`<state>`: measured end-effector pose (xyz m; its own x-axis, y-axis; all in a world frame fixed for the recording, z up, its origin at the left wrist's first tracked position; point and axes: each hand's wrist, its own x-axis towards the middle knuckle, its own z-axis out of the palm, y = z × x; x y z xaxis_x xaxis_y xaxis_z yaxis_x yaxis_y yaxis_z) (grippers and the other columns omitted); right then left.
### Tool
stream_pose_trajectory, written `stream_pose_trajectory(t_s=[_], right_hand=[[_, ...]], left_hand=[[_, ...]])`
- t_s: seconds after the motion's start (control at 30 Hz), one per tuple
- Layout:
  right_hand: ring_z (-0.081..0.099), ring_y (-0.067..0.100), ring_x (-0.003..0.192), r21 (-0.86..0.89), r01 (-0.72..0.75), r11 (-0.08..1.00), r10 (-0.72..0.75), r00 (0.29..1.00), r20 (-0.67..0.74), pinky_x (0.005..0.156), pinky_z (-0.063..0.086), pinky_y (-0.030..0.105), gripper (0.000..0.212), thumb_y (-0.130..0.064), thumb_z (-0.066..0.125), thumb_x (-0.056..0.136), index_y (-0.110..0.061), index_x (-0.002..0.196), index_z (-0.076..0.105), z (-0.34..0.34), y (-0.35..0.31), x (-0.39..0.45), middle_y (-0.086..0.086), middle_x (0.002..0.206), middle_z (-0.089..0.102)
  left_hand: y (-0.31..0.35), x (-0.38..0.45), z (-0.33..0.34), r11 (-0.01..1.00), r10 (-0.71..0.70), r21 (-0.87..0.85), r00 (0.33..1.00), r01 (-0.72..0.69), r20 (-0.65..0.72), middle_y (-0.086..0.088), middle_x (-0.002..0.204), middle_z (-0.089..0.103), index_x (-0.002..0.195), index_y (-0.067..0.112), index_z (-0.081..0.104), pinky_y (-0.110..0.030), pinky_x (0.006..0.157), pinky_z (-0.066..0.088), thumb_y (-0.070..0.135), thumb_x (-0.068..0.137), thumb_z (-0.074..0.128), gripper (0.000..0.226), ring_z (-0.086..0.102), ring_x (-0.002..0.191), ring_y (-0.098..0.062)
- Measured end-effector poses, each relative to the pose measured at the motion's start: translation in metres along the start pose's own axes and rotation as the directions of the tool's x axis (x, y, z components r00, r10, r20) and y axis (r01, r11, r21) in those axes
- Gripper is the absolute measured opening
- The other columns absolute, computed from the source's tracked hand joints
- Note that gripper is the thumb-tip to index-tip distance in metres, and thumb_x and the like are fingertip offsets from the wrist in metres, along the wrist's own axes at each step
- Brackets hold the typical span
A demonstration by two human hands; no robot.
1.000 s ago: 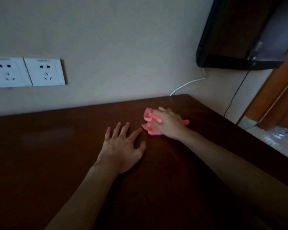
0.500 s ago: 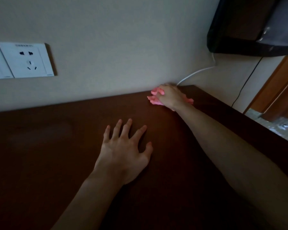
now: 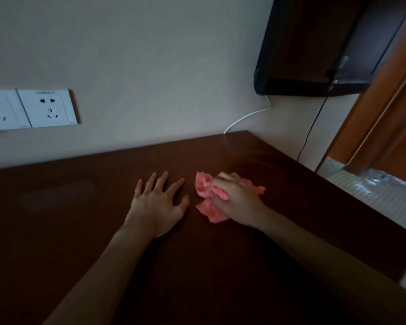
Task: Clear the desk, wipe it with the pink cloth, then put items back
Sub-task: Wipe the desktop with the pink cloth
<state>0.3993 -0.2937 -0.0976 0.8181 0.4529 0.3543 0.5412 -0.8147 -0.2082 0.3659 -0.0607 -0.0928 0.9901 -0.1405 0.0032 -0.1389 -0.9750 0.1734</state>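
The right hand (image 3: 238,201) presses down on the crumpled pink cloth (image 3: 208,198), fingers curled over it though blur hides how tightly, while the left hand (image 3: 158,205) lies flat and empty just beside it on the desk (image 3: 80,231). Half a second ago the cloth was up against the wall by the white cable (image 3: 244,116); it has swept back toward the middle, so wiping seems well underway. No items obstruct the visible surface; sockets (image 3: 46,109) and a dark screen (image 3: 314,55) sit on the wall.

Wall: we saw plain beige wall (image 3: 150,55) with two white sockets (image 3: 31,110).
Right: we saw a dark wall-mounted screen (image 3: 314,43) and a wooden door frame (image 3: 384,109).
Light: dim.
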Motion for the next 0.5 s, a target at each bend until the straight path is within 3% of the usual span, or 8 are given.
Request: stream_pose_trajectory(t_s=[0.13,0.23,0.3,0.37,0.43,0.5], right_hand=[[0.059,0.018,0.102,0.031,-0.017,0.999,0.016,0.999,0.041,0.083,0.048,0.04,0.032,-0.045,0.05,0.09,-0.035,0.117,0.066,0.0,0.013,0.011,-0.011,0.113,0.06],[0.059,0.028,0.111,-0.004,-0.117,0.993,0.117,0.993,0.001,0.085,0.045,0.04,0.036,-0.047,0.05,0.091,-0.035,0.121,0.066,0.007,0.027,0.062,-0.002,0.119,0.06],[0.058,0.025,0.115,-0.01,-0.227,0.974,0.227,0.974,0.012,0.086,0.04,0.037,0.032,-0.048,0.052,0.095,-0.037,0.121,0.066,0.018,0.047,0.109,-0.004,0.12,0.06],[0.059,0.018,0.114,0.014,-0.279,0.96,0.279,0.96,0.021,0.091,0.043,0.035,0.04,-0.057,0.047,0.09,-0.033,0.115,0.068,0.03,0.065,0.154,-0.009,0.118,0.063],[0.061,0.024,0.12,0.032,-0.307,0.951,0.307,0.952,0.013,0.1,0.046,0.038,0.047,-0.056,0.042,0.086,-0.024,0.106,0.069,0.041,0.08,0.191,-0.003,0.123,0.068],[0.058,0.03,0.123,-0.046,-0.328,0.944,0.329,0.944,0.02,0.103,0.043,0.038,0.029,-0.04,0.048,0.094,-0.017,0.097,0.065,0.048,0.087,0.214,0.007,0.125,0.067]], left_hand=[[-0.002,0.003,0.004,1.0,-0.008,0.008,1.0,0.008,-0.008,0.0,0.17,0.003,0.158,0.049,0.009,-0.05,0.125,-0.002,0.07,0.097,0.017,0.066,-0.003,0.156,-0.024],[-0.002,0.004,0.004,1.0,-0.017,-0.008,1.0,0.017,-0.021,0.002,0.17,0.003,0.157,0.051,0.009,-0.047,0.126,-0.003,0.071,0.096,0.017,0.065,-0.005,0.156,-0.021],[-0.003,0.006,0.002,0.999,-0.02,-0.029,0.999,0.019,-0.026,0.005,0.17,0.002,0.157,0.052,0.008,-0.044,0.126,-0.004,0.072,0.096,0.017,0.065,-0.006,0.156,-0.019],[-0.004,0.006,0.003,0.999,-0.015,-0.042,1.0,0.014,-0.025,0.006,0.17,-0.001,0.156,0.053,0.006,-0.043,0.125,-0.006,0.073,0.096,0.018,0.064,-0.009,0.156,-0.017],[-0.005,0.005,0.003,0.999,-0.007,-0.046,0.999,0.005,-0.033,0.007,0.17,-0.003,0.156,0.054,0.005,-0.043,0.125,-0.007,0.073,0.096,0.017,0.064,-0.011,0.155,-0.016],[-0.007,0.007,0.002,0.999,-0.001,-0.043,1.0,-0.001,-0.031,0.008,0.17,-0.004,0.155,0.055,0.004,-0.043,0.125,-0.007,0.073,0.096,0.016,0.064,-0.011,0.155,-0.016]])
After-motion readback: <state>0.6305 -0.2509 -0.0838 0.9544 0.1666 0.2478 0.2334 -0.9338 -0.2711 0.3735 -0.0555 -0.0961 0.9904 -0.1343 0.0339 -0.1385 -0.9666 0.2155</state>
